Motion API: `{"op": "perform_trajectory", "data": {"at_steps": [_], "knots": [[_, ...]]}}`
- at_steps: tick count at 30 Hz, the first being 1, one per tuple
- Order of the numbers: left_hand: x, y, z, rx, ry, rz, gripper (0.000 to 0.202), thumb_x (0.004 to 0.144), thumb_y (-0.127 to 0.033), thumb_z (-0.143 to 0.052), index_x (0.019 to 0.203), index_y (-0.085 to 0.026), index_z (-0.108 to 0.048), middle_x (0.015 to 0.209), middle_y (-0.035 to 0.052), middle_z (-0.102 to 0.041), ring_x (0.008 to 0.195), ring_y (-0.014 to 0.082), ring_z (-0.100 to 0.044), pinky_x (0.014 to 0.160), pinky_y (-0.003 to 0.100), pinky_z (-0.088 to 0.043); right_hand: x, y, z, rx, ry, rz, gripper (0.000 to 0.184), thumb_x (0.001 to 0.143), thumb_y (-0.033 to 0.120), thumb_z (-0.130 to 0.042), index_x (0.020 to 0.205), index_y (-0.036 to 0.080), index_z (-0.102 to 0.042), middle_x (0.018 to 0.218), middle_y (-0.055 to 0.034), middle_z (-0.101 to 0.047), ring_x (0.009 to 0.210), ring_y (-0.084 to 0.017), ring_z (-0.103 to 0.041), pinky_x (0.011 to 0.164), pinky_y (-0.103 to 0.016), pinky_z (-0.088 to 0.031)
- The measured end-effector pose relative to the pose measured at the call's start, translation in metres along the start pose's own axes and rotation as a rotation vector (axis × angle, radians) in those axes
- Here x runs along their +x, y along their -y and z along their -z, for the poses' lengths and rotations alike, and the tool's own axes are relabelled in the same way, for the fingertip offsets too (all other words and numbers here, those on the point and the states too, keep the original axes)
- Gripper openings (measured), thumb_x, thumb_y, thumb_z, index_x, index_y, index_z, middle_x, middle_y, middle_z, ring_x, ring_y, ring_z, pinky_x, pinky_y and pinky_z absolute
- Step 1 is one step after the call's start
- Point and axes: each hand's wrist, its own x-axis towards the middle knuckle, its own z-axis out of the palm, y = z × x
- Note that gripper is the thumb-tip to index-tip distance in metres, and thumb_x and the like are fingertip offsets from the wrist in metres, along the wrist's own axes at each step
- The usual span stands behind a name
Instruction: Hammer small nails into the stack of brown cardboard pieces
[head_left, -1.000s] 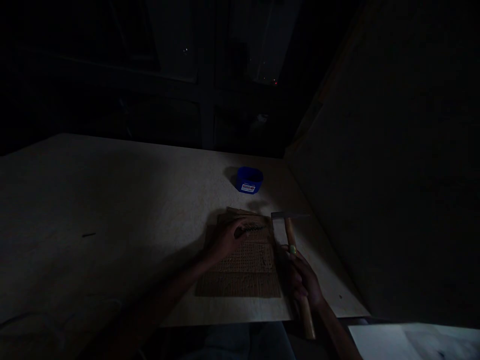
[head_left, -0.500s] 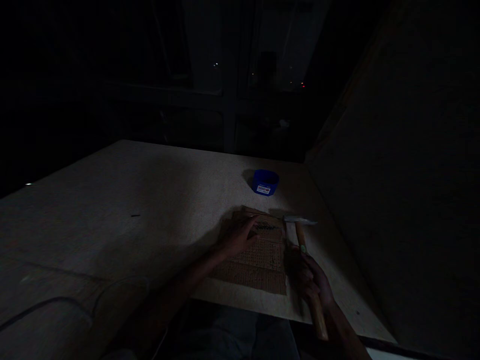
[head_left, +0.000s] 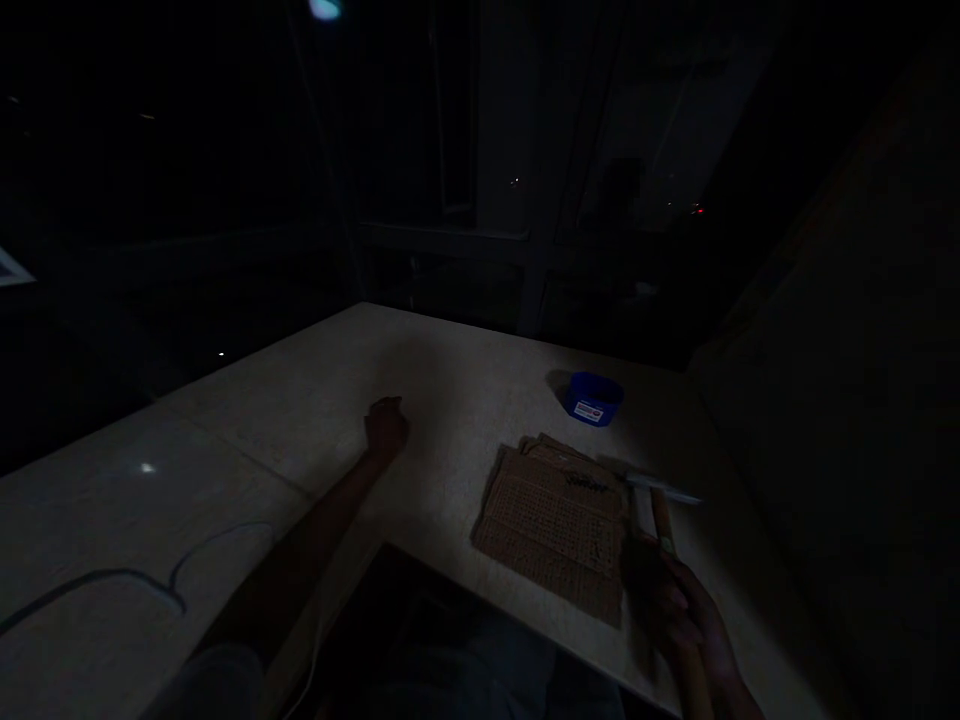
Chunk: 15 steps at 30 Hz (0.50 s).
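In my right hand (head_left: 679, 600) is a hammer, gripped round its wooden handle (head_left: 661, 520); the metal head (head_left: 664, 488) lies at the upper right corner of a piece of brown cardboard (head_left: 551, 525). The cardboard is layered, covered in small dents, with a row of dark marks near its top edge. My left hand (head_left: 388, 432) is on the table to the left of the cardboard, its fingers curled together. Whatever those fingers hold, if anything, is hidden in the dim light.
A blue plastic container (head_left: 594, 400) with a white label stands behind the cardboard. A cable (head_left: 112, 575) curves over the pale table (head_left: 465, 400) at the lower left. A dark wall or panel (head_left: 840, 430) rises along the right side.
My left hand has left the cardboard and moved left, to about where a small dark thin piece lay; that piece is now out of sight. The view has turned left. My right hand still holds the hammer.
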Motion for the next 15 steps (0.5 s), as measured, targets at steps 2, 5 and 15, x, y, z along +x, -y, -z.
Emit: {"op": "perform_trajectory", "data": {"at_steps": [2,5,15], "knots": [[0.007,0.032,0.010,0.067,0.009,0.116,0.048,0.091,-0.015,-0.041,0.135,-0.003,-0.056,0.133,0.0299,-0.056,0.122,0.0427,-0.053,0.095,0.057,-0.046,-0.002,0.000,-0.002,0.003,0.005,0.005,0.028,0.079,0.038,-0.079,0.073,0.024,-0.056,0.043,0.0122,-0.033,0.027,-0.001,-0.017,0.024,-0.012,-0.030],[0.013,0.071,0.017,0.136,0.074,0.195,0.042,0.092,-0.023,-0.045,0.125,-0.007,-0.065,0.123,0.0299,-0.060,0.116,0.0437,-0.056,0.089,0.055,-0.048,0.000,-0.001,0.003,0.031,0.011,-0.019,0.025,0.081,0.037,-0.076,0.075,0.025,-0.056,0.044,0.0115,-0.036,0.025,-0.003,-0.021,0.023,-0.013,-0.031],[0.028,0.103,0.017,0.121,0.112,0.130,0.037,0.093,-0.041,-0.054,0.116,-0.020,-0.073,0.123,0.0198,-0.066,0.107,0.0355,-0.065,0.082,0.041,-0.053,0.007,-0.006,0.013,0.214,0.126,-0.044,0.032,0.084,0.029,-0.077,0.070,0.020,-0.049,0.044,0.0135,-0.037,0.027,0.000,-0.026,0.026,-0.007,-0.028]]}}
